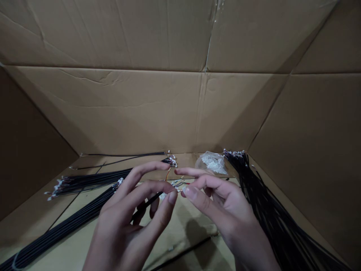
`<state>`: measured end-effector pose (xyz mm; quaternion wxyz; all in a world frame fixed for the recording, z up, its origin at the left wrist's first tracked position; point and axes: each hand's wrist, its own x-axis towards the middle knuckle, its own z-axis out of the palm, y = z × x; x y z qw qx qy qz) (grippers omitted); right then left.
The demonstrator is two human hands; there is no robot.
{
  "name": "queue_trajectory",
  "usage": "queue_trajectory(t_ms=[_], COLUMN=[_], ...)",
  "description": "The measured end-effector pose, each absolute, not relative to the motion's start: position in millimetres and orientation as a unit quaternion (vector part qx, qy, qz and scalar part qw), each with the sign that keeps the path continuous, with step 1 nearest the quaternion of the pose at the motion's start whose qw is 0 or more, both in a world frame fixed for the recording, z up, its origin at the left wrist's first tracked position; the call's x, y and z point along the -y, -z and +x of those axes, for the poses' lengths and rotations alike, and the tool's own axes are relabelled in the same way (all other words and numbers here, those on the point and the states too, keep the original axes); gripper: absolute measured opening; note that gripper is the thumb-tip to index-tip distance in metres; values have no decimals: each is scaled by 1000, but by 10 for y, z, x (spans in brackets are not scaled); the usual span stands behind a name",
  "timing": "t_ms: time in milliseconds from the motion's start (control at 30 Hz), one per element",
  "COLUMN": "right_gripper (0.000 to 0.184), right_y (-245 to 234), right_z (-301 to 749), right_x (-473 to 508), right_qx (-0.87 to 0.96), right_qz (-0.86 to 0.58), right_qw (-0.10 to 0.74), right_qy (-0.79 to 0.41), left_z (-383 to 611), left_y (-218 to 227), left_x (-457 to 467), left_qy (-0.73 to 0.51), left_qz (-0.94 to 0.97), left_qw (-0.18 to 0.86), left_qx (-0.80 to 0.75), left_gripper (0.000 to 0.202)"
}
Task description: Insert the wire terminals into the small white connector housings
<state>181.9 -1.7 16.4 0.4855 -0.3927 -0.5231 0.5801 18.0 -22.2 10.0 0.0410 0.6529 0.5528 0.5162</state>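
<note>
Black cable bundles [56, 229] lie L in the cardboard box [126, 113], fanned apart, prob. to keep ends untangled; L hand [126, 222] has fingers curled round a black cable [146, 205], held up to work on; R hand [225, 214] is pinched near its thin wire ends [177, 184], can't tell if gripping; bag of white connectors [211, 162] sits behind, black bundle [270, 203] far R.

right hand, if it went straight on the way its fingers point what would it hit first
Probably the thin wire ends just ahead of the right hand, then the left hand; depth is hard to judge here.
</note>
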Motion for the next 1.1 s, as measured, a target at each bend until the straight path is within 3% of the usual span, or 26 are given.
queue_trajectory(t_ms=[300,600,967,1100], right_gripper=[22,18,21,21], right_y=[-136,-122,-151,-151], right_z=[1786,1824,1763,1766], right_x=[29,-25,26,28], right_qx=[556,497,618,618], right_qz=[-400,-359,-428,-419], right_qw=[505,470,503,511], right_qy=[-526,-635,-426,-426], left_z=[210,158,161,150], left_y=[-111,-134,-107,-103], left_x=[208,245,220,225], left_qy=[-518,-507,-512,-499], left_qz=[654,707,707,719], left_qw=[27,36,12,1], left_qx=[-551,-492,-487,-483], left_gripper=[24,12,12,10])
